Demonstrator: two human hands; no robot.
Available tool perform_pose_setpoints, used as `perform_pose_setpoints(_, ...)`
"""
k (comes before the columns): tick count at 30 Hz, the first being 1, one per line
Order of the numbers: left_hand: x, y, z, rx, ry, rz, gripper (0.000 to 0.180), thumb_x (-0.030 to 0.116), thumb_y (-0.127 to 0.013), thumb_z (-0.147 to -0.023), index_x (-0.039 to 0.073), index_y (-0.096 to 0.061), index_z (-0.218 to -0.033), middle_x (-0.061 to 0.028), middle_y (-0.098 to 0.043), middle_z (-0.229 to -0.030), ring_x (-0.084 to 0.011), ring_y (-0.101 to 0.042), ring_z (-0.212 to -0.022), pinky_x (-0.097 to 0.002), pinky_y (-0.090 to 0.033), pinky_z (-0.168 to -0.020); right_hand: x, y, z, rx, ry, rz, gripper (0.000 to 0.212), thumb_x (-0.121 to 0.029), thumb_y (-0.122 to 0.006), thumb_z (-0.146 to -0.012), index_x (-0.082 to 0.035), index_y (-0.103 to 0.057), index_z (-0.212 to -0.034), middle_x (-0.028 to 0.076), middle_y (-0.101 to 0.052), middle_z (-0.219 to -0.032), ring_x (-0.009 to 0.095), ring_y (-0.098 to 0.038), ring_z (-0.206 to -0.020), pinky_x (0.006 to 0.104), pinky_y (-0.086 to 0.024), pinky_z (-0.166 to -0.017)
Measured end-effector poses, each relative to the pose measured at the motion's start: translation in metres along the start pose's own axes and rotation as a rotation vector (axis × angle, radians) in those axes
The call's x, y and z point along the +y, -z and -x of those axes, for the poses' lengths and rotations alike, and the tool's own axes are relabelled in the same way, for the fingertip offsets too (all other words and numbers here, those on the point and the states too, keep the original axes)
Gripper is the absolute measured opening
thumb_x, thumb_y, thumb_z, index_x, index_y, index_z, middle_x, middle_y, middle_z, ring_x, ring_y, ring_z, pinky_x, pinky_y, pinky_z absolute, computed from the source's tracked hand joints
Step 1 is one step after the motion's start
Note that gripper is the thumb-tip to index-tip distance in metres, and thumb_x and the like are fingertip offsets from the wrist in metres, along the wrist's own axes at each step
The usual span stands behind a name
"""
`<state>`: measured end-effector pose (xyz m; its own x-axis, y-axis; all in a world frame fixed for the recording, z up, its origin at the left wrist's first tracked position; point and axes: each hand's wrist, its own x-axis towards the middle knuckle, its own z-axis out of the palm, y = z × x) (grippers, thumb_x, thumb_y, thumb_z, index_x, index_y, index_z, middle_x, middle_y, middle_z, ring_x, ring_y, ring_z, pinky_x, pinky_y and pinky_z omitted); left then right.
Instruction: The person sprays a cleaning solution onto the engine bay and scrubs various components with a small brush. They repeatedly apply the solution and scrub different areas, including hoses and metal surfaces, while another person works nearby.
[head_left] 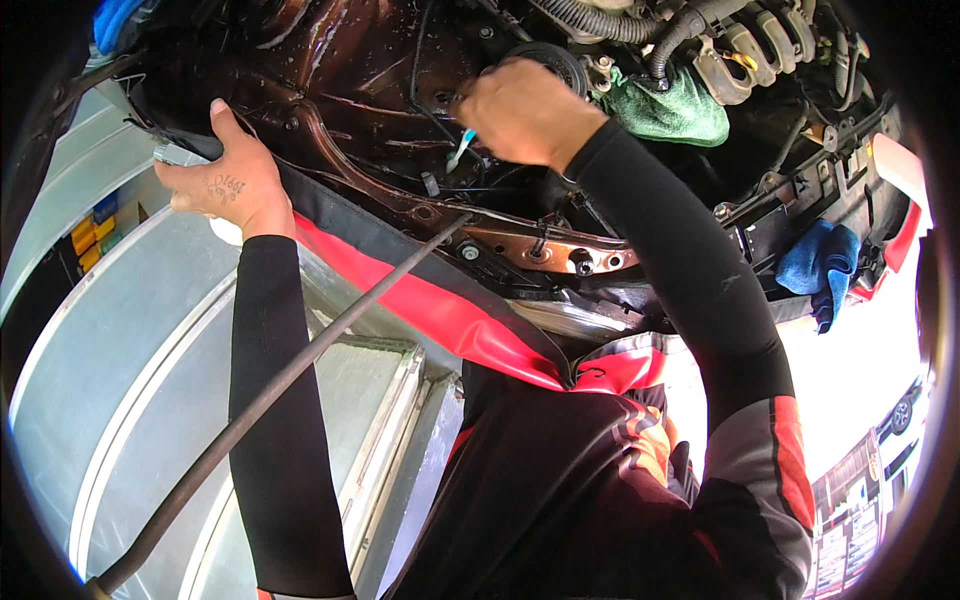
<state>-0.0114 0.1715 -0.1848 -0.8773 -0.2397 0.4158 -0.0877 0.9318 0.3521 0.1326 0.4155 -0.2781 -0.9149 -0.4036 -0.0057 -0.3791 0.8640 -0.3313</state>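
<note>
My right hand [528, 112], slightly blurred, is closed around a small light-blue brush like a toothbrush [461, 148]. Its pale end points down to the left, over the wet, dark brown metal inside the engine bay [350, 100]. To the left, my left hand [232, 180] is held at the car's edge with its thumb raised. Its fingers curl around a whitish, bottle-like thing [182, 155], mostly hidden by the hand. A black and red fender cover [400, 300] lies along the edge below both hands.
A metal prop rod [300, 365] slants across the view, over my left forearm. A green cloth [668, 108] lies among the engine parts near my right wrist. On the front edge at right hangs a blue cloth [820, 268]. Ribbed hoses [600, 20] run along the top.
</note>
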Motion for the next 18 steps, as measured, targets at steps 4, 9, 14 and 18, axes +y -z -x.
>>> perform_pose_setpoints(4, 0.001, -0.001, -0.001, 0.002, -0.002, 0.022, 0.104, 0.056, -0.079, -0.093, -0.006, -0.032, -0.161, -0.0375, -0.04, -0.138, -0.0496, -0.051, -0.125, -0.052, -0.048, -0.107, -0.001, 0.001, -0.003, -0.081, 0.044, 0.05, 0.019, -0.026, -0.063, -0.095, -0.013, -0.077, -0.093, 0.006, -0.078, -0.093, 0.029, -0.077, -0.094, 0.0418, -0.058, -0.083)
perform_pose_setpoints(9, 0.0, -0.002, -0.002, 0.021, -0.003, 0.004, 0.1, 0.056, -0.079, -0.093, -0.004, -0.036, -0.16, -0.037, -0.041, -0.135, -0.0493, -0.05, -0.123, -0.0523, -0.047, -0.107, -0.002, 0.001, -0.003, 0.037, 0.054, -0.028, 0.022, -0.029, -0.062, -0.097, -0.013, -0.077, -0.093, 0.006, -0.078, -0.093, 0.029, -0.077, -0.095, 0.0431, -0.058, -0.084)
perform_pose_setpoints(14, 0.002, 0.0, 0.0, 0.013, 0.011, 0.064, 0.103, 0.059, -0.081, -0.091, -0.007, -0.041, -0.158, -0.0419, -0.043, -0.145, -0.0516, -0.049, -0.132, -0.0515, -0.044, -0.114, 0.001, -0.007, 0.006, -0.033, 0.012, 0.113, 0.023, -0.027, -0.061, -0.099, -0.013, -0.078, -0.092, 0.005, -0.078, -0.093, 0.028, -0.078, -0.094, 0.0427, -0.06, -0.083)
perform_pose_setpoints(18, 0.002, -0.001, -0.001, 0.012, 0.034, 0.033, 0.104, 0.058, -0.081, -0.091, -0.007, -0.039, -0.159, -0.0403, -0.041, -0.144, -0.0512, -0.049, -0.131, -0.0514, -0.046, -0.112, 0.016, 0.0, 0.019, 0.042, 0.121, 0.013, 0.019, -0.024, -0.063, -0.096, -0.013, -0.078, -0.091, 0.006, -0.077, -0.091, 0.029, -0.077, -0.091, 0.042, -0.06, -0.077)
